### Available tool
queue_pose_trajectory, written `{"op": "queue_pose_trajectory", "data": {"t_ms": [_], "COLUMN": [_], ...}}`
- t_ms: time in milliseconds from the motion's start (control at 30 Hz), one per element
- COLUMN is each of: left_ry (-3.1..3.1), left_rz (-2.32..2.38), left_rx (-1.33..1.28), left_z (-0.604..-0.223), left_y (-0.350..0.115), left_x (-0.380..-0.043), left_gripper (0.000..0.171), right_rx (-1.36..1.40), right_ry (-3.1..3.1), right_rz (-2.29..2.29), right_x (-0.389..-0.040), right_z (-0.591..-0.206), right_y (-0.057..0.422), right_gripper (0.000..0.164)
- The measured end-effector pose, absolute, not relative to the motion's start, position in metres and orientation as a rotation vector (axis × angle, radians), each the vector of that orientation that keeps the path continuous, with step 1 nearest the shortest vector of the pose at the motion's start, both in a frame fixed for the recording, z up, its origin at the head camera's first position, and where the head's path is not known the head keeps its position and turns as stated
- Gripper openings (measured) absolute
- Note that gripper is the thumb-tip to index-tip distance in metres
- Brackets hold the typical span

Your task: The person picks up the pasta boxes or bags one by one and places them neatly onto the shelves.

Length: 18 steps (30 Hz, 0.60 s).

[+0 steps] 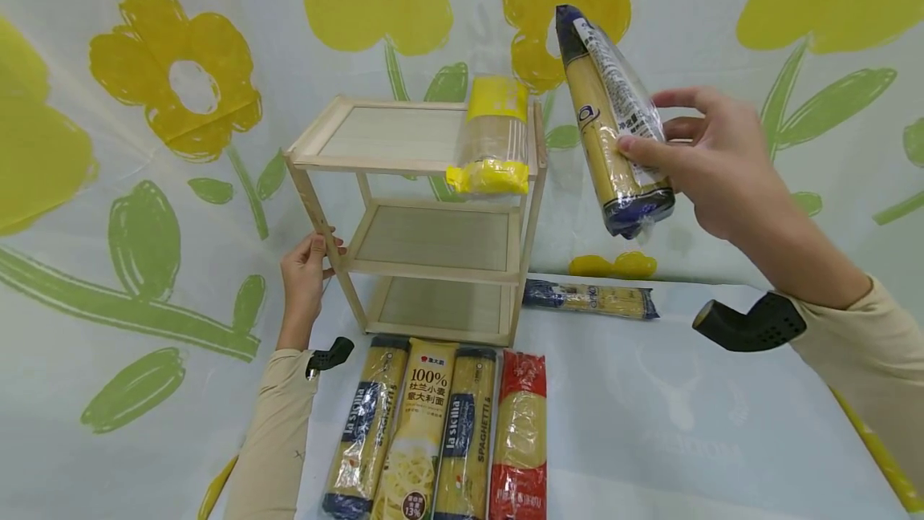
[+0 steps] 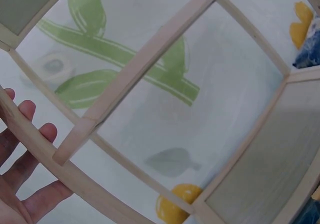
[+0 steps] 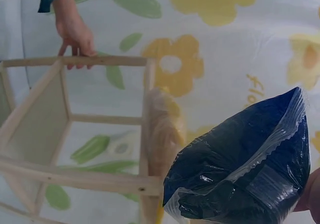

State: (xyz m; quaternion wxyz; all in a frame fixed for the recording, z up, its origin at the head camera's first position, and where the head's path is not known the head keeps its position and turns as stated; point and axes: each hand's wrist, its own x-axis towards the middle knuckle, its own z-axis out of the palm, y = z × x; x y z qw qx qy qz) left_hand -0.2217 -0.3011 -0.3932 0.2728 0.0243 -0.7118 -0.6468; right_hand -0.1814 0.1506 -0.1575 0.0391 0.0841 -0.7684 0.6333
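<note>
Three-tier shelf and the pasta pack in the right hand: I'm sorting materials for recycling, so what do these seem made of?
Three-tier shelf: looks like pale, matte wood, given its tan rails without gloss; the inset panels may be thin board, though unclear.
Pasta pack: probably glossy plastic film, partly clear, given its highlights, wrinkles and crimped seam.
</note>
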Motion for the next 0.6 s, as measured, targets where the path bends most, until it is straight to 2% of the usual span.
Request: {"op": "queue_pose_trajectory", "data": {"t_ms": [600], "left_ry": [-1.897], "left_rz": [-1.76], "left_rx": [0.046], "left_z": [-0.396], "left_y": [-0.3], "left_x": [-0.221], "left_gripper": [0.036], "right_rx": [0.182], "right_ry": [-2.451], "right_rz": [1.923], "right_x": [-0.205], "right_z": [-0.111], "right_y": [0.084], "right_gripper": [0.074]}}
